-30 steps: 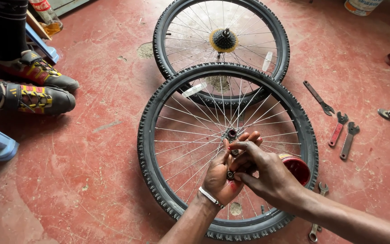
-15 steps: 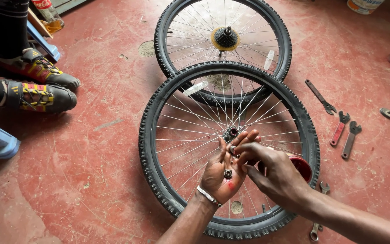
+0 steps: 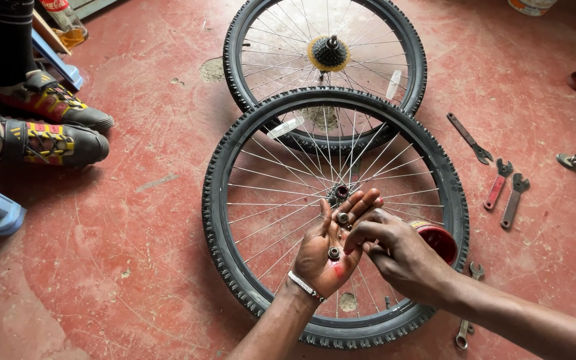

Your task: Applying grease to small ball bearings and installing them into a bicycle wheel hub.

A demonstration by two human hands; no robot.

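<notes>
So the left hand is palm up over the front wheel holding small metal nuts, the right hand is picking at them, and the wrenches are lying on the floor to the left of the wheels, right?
Not quite. The head view shows the wrenches on the floor to the right of the wheels, not the left. The rest holds: the left hand lies palm up with small metal nuts, and the right hand picks at them.

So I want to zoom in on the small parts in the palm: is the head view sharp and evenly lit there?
Head view: soft, even daylight, no harsh glare; the left hand and the small metal nuts on its palm look sharp; the right hand casts only faint shadow; the spokes of the near wheel stay crisp; mild wide-angle bending towards the frame edges.
</notes>
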